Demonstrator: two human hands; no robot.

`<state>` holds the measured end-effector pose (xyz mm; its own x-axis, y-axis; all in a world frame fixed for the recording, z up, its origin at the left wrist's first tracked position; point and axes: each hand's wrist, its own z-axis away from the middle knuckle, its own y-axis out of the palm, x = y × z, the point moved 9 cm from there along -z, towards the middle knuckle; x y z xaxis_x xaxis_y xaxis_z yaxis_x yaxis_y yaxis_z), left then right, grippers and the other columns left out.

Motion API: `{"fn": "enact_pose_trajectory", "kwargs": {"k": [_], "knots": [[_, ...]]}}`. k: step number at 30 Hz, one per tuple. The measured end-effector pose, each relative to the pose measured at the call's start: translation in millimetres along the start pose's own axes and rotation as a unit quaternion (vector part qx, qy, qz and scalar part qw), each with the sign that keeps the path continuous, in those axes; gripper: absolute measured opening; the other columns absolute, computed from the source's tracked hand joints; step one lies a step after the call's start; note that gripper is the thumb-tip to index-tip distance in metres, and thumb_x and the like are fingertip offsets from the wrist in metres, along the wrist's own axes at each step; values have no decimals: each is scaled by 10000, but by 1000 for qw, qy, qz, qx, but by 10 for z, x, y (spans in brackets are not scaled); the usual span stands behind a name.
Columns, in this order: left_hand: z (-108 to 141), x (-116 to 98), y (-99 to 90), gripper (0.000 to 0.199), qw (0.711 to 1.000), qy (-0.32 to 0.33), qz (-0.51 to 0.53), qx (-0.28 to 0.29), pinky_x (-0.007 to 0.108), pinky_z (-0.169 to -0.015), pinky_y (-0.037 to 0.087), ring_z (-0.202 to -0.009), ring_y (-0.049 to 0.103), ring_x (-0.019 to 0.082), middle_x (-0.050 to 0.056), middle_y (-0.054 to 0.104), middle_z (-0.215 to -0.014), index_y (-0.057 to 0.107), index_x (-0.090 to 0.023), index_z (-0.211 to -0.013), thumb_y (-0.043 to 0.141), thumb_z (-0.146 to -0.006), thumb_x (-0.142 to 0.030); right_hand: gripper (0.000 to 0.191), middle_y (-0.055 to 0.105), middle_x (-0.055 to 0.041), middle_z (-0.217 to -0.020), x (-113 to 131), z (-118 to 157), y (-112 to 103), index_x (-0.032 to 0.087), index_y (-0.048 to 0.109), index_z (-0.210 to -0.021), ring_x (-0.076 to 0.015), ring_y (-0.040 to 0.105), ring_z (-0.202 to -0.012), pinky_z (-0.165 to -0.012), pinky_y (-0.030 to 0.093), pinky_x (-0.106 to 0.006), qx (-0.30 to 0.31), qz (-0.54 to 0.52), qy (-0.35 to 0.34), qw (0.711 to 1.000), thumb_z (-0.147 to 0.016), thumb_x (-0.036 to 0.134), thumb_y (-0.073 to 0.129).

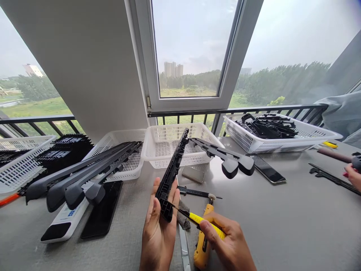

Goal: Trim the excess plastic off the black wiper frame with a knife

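My left hand (158, 229) is closed around the lower end of a long black plastic trim piece (174, 165), held tilted with its ribbed inner side toward me. In my right hand (229, 237) is a yellow-handled knife (194, 218), its thin tip against or very near the piece's lower end. Below the knife lies a yellow power tool (202, 250) with a small round head. A black caliper-like tool (194, 192), a grey cloth (184, 216) and a metal ruler-like strip (184, 248) lie close by on the table.
Several dark trim pieces (81, 177) rest across a white basket (132, 169) at left, near a black phone (103, 210). Two more (225, 156) lean on the middle basket (158, 160). Black parts fill the right basket (239, 143). Another person's hand (354, 177) shows at right.
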<state>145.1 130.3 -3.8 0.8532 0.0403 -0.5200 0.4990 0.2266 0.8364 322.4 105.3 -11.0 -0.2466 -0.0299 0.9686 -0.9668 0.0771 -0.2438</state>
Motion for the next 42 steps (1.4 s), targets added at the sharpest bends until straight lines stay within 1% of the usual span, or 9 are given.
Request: {"fn": "enact_pose_trajectory", "kwargs": {"k": [3, 7, 12, 15, 20, 27, 33, 36, 42], "knots": [[-7, -2, -39, 435, 1000, -11, 15, -25, 436, -1351, 307, -1495, 585, 240, 91, 762, -1452, 669, -313, -1499, 521, -1102, -414, 671, 532, 12, -582, 30, 10, 41, 180, 731, -661, -139, 452, -578, -584, 328, -271, 19, 9, 7, 1000, -917, 793, 636], [-14, -1, -72, 416, 998, -24, 38, -48, 410, -1350, 298, -1482, 598, 219, 89, 771, -1439, 717, -326, -1446, 486, -1110, -405, 703, 549, 9, -583, 25, 8, 84, 177, 741, -663, -140, 466, -578, -584, 323, -277, 41, 11, 12, 999, -912, 822, 617], [-23, -18, -56, 431, 998, -21, 49, -22, 404, -1350, 285, -1469, 608, 208, 100, 770, -1436, 742, -310, -1419, 422, -1132, -322, 682, 558, 2, -599, -13, 1, 73, 166, 746, -681, -144, 472, -596, -593, 336, -273, 54, 9, 27, 998, -917, 795, 627], [-23, -27, -54, 420, 999, -15, 49, -9, 405, -1357, 266, -1465, 612, 214, 105, 761, -1446, 758, -294, -1400, 451, -1116, -262, 681, 543, -3, -605, -51, -20, 68, 162, 723, -669, -150, 467, -605, -586, 336, -274, 72, 13, 29, 997, -925, 783, 614], [-22, -44, -63, 418, 999, -2, 32, -16, 403, -1361, 261, -1477, 599, 218, 90, 752, -1463, 751, -268, -1410, 499, -1082, -210, 665, 513, -6, -636, -133, -52, 73, 168, 690, -672, -154, 434, -629, -570, 323, -272, 114, 21, 40, 992, -925, 776, 594], [-14, -99, -61, 400, 999, 17, 14, -29, 423, -1364, 267, -1477, 602, 229, 72, 756, -1461, 755, -265, -1397, 538, -1064, -213, 683, 436, -2, -636, -103, -76, 59, 191, 566, -611, -155, 395, -628, -577, 305, -287, 110, 37, 56, 992, -880, 820, 552], [-7, -113, -75, 415, 998, 22, -13, -57, 453, -1360, 284, -1463, 619, 249, 105, 776, -1426, 720, -245, -1426, 594, -1031, -250, 694, 390, 7, -636, -82, -89, 62, 211, 488, -599, -150, 358, -624, -565, 286, -292, 113, 33, 67, 991, -865, 851, 533], [-2, -113, -72, 491, 998, 21, -22, -52, 475, -1363, 272, -1471, 612, 268, 119, 775, -1426, 676, -244, -1472, 643, -982, -258, 696, 393, 12, -624, -93, -83, 58, 212, 504, -599, -147, 356, -612, -557, 290, -290, 109, 23, 72, 991, -866, 854, 536], [28, -81, -7, 838, 998, 13, -69, 4, 511, -1375, 224, -1539, 530, 318, 151, 732, -1484, 523, -205, -1594, 684, -773, -160, 701, 430, 9, -622, -165, -105, 32, 207, 524, -594, -145, 369, -613, -559, 275, -293, 77, 47, 73, 993, -876, 848, 541]]}}
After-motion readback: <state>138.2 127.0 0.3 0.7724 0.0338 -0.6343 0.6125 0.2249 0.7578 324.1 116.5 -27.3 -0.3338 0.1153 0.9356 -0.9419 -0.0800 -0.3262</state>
